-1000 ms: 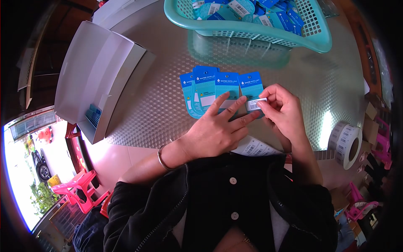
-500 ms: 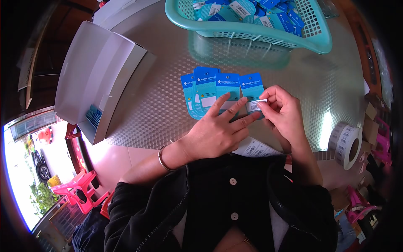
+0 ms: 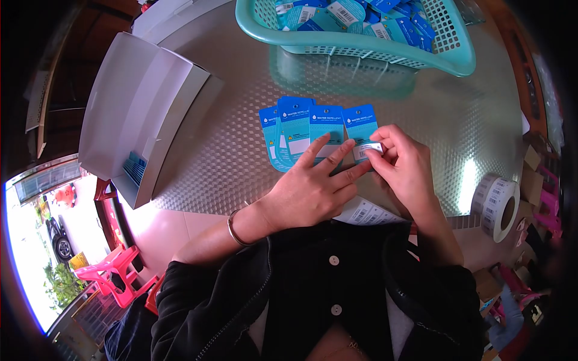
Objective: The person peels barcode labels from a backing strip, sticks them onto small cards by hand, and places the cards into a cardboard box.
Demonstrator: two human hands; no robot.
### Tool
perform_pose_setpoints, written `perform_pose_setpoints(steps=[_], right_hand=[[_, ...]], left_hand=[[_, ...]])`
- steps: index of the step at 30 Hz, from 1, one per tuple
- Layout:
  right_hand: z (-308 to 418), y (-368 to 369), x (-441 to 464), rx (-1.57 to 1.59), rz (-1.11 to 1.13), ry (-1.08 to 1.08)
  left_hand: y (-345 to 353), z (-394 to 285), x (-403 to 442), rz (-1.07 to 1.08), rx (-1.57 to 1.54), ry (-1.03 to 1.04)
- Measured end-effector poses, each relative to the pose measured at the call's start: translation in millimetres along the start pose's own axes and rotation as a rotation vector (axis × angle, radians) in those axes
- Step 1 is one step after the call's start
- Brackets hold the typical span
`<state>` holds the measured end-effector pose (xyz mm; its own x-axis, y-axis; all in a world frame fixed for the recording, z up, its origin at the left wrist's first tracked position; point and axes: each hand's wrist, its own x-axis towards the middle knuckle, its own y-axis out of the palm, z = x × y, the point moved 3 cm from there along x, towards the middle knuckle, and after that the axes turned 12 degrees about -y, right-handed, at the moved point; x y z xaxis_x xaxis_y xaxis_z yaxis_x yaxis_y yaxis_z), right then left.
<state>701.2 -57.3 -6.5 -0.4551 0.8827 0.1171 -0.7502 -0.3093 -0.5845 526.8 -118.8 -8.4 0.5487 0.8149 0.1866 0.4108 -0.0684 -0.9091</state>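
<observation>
Several blue and teal cards printed "WATER REPELLENT" lie overlapping in a row on the metal table. My left hand rests over the lower parts of the cards, fingers spread, with fingertips on the right-hand ones. At the rightmost card, my right hand pinches the right end of a small white barcode sticker between thumb and fingers. The sticker lies across the card's lower part; whether it is fully stuck down I cannot tell. A sheet of barcode stickers lies at the table's near edge, below my hands.
A teal plastic basket full of similar cards stands at the back. To the left is an open white box with several cards inside. A roll of barcode stickers sits at the right edge. Pink stools stand on the floor.
My right thumb and fingers have shifted slightly down and right at the sticker's end. My left hand stays put. A blurred grey-blue shape has appeared at the lower right.
</observation>
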Motion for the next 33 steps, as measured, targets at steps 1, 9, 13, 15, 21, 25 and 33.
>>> perform_pose_setpoints(steps=[1, 9, 13, 15, 21, 25, 33], right_hand=[[1.2, -0.2, -0.1, -0.046, 0.0, -0.024], [16.6, -2.4, -0.1, -0.539, 0.068, -0.238], [19.6, -2.2, 0.5, -0.628, 0.091, -0.232], [21.1, -3.1, 1.1, -0.647, 0.109, -0.214], [10.8, -13.7, 8.5, -0.516, 0.075, -0.199], [-3.9, -17.7, 12.0, -0.312, 0.081, -0.139], [-11.8, -23.6, 22.8, -0.208, 0.033, -0.253]], left_hand=[[0.7, 0.2, -0.3, 0.004, -0.015, 0.003], [4.6, 0.6, -2.1, -0.003, -0.039, 0.012], [4.3, 0.6, -2.0, -0.001, -0.047, 0.012], [4.0, 1.0, -1.7, 0.001, -0.053, 0.011], [2.6, 0.5, -1.3, 0.01, -0.041, 0.007], [3.1, 1.0, -1.8, 0.007, -0.042, 0.004], [2.2, 2.1, -0.8, -0.008, -0.043, 0.019]])
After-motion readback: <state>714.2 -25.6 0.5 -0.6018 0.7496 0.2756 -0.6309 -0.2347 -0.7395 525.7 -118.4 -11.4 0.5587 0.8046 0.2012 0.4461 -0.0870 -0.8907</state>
